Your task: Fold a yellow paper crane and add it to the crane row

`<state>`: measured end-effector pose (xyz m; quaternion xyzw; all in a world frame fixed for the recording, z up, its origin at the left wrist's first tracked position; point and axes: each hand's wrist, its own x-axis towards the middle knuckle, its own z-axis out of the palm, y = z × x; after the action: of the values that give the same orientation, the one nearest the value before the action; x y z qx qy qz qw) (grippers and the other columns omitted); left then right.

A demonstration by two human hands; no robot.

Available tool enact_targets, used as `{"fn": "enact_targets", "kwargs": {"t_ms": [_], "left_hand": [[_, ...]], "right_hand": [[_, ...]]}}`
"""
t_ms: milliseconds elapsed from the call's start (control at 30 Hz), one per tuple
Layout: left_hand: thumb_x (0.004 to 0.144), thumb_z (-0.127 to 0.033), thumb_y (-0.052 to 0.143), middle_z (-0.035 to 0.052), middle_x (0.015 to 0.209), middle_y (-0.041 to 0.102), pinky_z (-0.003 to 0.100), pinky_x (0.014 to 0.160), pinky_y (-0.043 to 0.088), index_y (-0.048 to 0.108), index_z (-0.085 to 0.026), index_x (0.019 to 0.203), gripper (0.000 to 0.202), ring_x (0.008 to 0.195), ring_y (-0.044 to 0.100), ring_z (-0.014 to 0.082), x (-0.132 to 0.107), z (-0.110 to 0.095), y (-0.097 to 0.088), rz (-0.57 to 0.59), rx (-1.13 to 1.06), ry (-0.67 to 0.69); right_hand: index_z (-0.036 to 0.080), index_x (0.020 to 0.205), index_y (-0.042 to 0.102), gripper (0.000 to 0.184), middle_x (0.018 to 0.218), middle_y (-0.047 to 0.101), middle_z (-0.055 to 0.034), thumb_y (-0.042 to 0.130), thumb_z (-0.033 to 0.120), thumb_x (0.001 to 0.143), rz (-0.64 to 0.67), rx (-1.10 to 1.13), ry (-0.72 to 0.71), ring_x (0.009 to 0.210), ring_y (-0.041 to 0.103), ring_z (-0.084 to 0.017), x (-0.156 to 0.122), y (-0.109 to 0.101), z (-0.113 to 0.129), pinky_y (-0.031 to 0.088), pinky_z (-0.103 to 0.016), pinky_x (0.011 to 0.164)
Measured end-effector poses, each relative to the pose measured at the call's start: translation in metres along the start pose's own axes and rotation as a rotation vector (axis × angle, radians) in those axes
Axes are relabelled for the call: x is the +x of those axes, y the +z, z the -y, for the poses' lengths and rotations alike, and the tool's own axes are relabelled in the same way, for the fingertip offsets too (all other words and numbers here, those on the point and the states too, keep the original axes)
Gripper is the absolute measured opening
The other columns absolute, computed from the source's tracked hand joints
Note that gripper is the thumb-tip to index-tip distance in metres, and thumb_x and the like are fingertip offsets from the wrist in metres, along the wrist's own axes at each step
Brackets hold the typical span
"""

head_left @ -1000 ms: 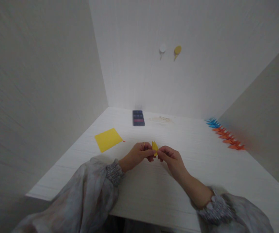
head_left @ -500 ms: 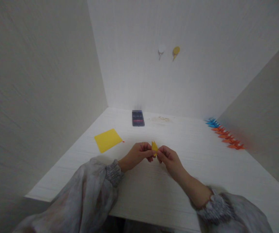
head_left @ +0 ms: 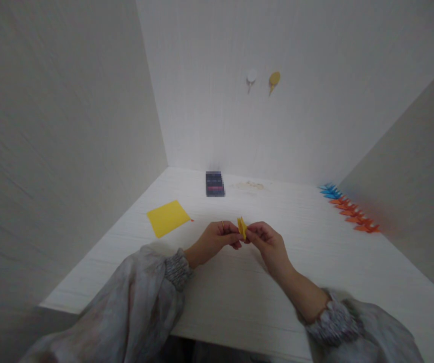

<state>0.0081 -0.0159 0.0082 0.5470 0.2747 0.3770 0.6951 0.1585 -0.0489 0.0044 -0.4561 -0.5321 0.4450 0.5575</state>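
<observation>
Between my hands, above the middle of the white table, is a small folded piece of yellow origami paper (head_left: 241, 227), its narrow points facing up and its layers slightly apart. My left hand (head_left: 221, 236) pinches its lower left side between thumb and fingers. From the other side my right hand (head_left: 265, 240) grips its right edge, also with thumb and fingertips. The fingertips cover the paper's lower part. A flat stack or sheet of yellow paper (head_left: 168, 218) lies to the left of my left hand, with a tiny red scrap (head_left: 192, 220) at its right corner.
A row of folded paper cranes, blue (head_left: 330, 191) at the back and orange (head_left: 356, 217) in front, runs along the right wall. A blurred dark object (head_left: 214, 184) sits by the back wall. White (head_left: 251, 76) and yellow (head_left: 274, 78) hooks are on that wall.
The folded yellow paper has turned between my fingers, so its edge and layers now show more. My right hand has shifted slightly to the right; the rest looks the same.
</observation>
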Motion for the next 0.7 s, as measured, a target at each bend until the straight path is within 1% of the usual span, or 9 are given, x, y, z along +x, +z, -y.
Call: {"fn": "enact_targets", "kwargs": {"t_ms": [133,233,367,567,700], "left_hand": [[0.059,-0.030,0.066,0.0010,0.062,0.062,0.022,0.054,0.044,0.054,-0.011,0.068,0.025,0.051,0.053,0.0074,0.0005,-0.0001,0.0007,-0.043,0.011,0.004],[0.060,-0.030,0.066,-0.0002,0.059,0.060,0.021,0.053,0.043,0.053,-0.011,0.068,0.024,0.051,0.053,0.0072,0.0001,-0.0006,0.0007,-0.053,0.019,0.021],[0.061,-0.029,0.065,0.0005,0.062,0.060,0.021,0.054,0.042,0.053,-0.011,0.069,0.023,0.053,0.053,0.0073,-0.0008,-0.0029,0.0014,-0.052,0.033,0.031],[0.062,-0.030,0.065,-0.0004,0.065,0.057,0.022,0.057,0.041,0.053,-0.012,0.073,0.025,0.056,0.052,0.0072,0.0000,-0.0021,0.0013,-0.075,0.038,0.048],[0.063,-0.029,0.064,-0.0001,0.070,0.056,0.022,0.060,0.040,0.052,-0.012,0.076,0.024,0.060,0.051,0.0073,0.0006,0.0005,0.0003,-0.052,0.026,0.076]], "right_hand": [[0.018,0.072,0.061,0.013,0.063,0.059,-0.0004,0.056,0.031,0.072,0.037,-0.055,0.007,0.062,0.055,-0.013,-0.0018,-0.0005,0.0020,0.043,-0.028,0.062],[0.019,0.072,0.062,0.012,0.064,0.060,0.0003,0.059,0.031,0.069,0.053,-0.039,0.004,0.063,0.055,-0.013,-0.0016,-0.0005,0.0011,0.044,-0.028,0.063],[0.019,0.072,0.062,0.014,0.065,0.061,0.0001,0.064,0.030,0.064,0.016,-0.013,0.033,0.061,0.056,-0.013,-0.0002,0.0000,0.0000,0.045,-0.028,0.061],[0.018,0.073,0.060,0.016,0.056,0.060,0.0001,0.061,0.033,0.067,-0.049,-0.083,0.031,0.055,0.057,-0.014,-0.0008,0.0001,0.0026,0.046,-0.029,0.057],[0.018,0.074,0.059,0.017,0.057,0.061,-0.0004,0.060,0.034,0.068,-0.059,-0.082,0.022,0.055,0.057,-0.014,-0.0010,0.0009,0.0040,0.046,-0.029,0.057]]}}
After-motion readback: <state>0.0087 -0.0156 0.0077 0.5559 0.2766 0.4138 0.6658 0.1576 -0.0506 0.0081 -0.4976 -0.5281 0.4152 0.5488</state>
